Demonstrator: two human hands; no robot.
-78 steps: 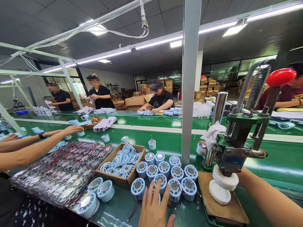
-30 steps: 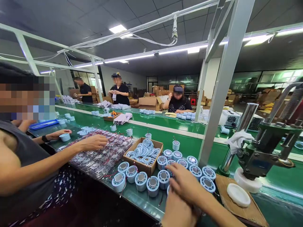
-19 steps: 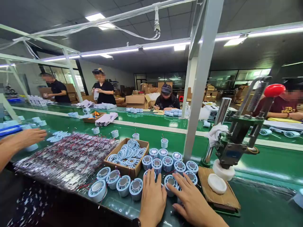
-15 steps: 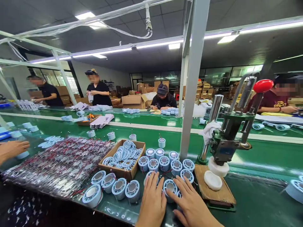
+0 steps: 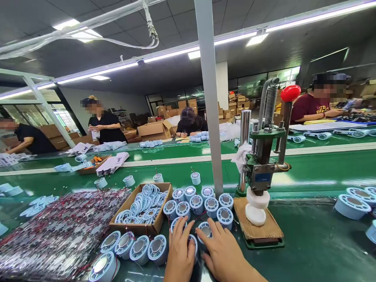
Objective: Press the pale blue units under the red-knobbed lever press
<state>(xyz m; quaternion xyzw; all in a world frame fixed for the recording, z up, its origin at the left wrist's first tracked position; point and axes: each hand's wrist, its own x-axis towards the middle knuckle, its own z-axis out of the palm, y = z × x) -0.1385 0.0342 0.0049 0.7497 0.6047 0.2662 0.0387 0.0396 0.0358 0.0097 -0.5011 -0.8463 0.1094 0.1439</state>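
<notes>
My left hand (image 5: 180,250) lies over light-blue round housings with silver disc centres, its fingers stretched out. One such housing (image 5: 178,224) shows beneath its fingertips, and another (image 5: 192,244) peeks out beside its thumb. My right hand (image 5: 223,248) rests with spread fingers at the near side of another housing (image 5: 205,229), touching it. Part of each of these housings is hidden by my hands. Behind them stands a cluster of similar housings (image 5: 196,203) with thin red wires. A further row (image 5: 139,248) sits left of my left hand.
A cardboard box (image 5: 164,223) of light-blue rings stands left of the cluster. Flat metallic parts with red wires (image 5: 58,231) cover the left bench. A hand press (image 5: 261,172) with a red knob is at right, near a grey post (image 5: 210,98). Several co-workers sit or stand opposite.
The view has turned right, so the scene sits further left and a co-worker's hand at the left edge is gone. My hands stay over the housings, a housing now showing between them.
</notes>
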